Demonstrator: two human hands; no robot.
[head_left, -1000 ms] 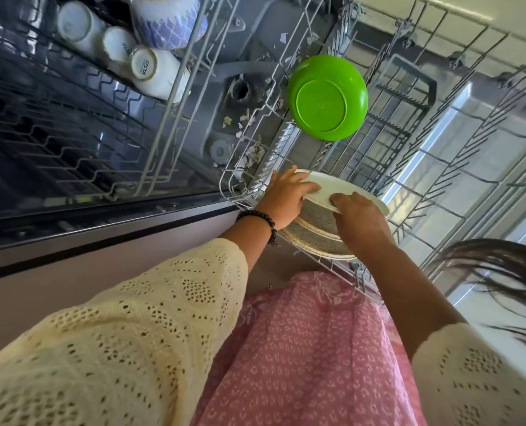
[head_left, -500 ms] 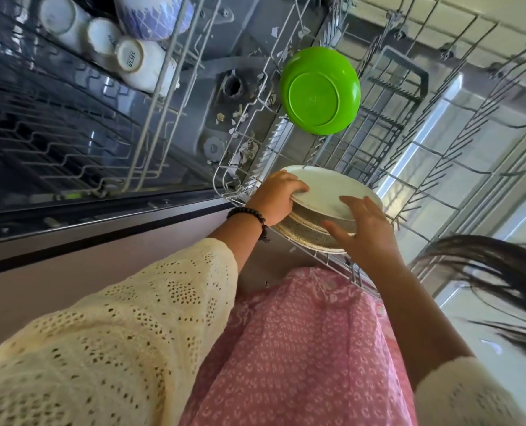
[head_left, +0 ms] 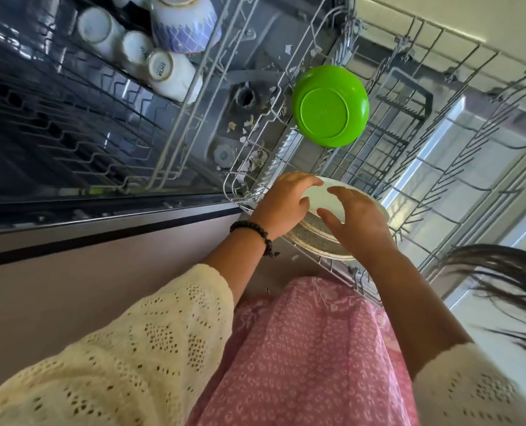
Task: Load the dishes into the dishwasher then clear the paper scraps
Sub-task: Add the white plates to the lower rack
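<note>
Gripping plate (head_left: 323, 196) rim, rack (head_left: 470, 186) beyond open.

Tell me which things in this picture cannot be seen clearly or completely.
- Head view: white plate, partly covered by the left hand and right hand.
- Speckled plate beneath it: mostly hidden by the white plate and hands.
- Patterned pot: cut off by the top edge.
- Paper scraps: too small to count.

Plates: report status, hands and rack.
Left hand grips white plate. Right hand open above it. Plates in lower rack. Paper scraps uncleared.
</note>
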